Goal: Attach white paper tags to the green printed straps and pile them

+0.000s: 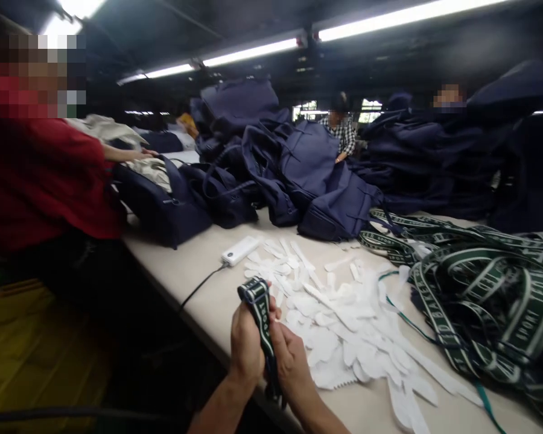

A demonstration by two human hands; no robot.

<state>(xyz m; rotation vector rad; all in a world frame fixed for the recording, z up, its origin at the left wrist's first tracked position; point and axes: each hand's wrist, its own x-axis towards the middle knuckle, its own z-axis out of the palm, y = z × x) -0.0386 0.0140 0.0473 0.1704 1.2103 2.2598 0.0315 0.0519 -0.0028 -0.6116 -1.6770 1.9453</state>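
Note:
Between my hands is a folded green webbing strap [262,319] with white edge stripes and white lettering. My left hand [245,345] is closed round its left side, near the looped upper end. From the right, my right hand [289,355] grips the same strap, thumb and fingers pressed together on it. The lower end of the strap hangs between my wrists, partly hidden. Just beyond my hands, many white cut-out pieces [339,313] lie loosely spread on the pale table [176,271].
A large tangle of similar green straps [479,295] lies at the right. A white power strip [241,251] with a black cable sits ahead. Navy bags [308,163] are heaped behind. At the left, a person in red [49,175] reaches into a navy bag [163,205].

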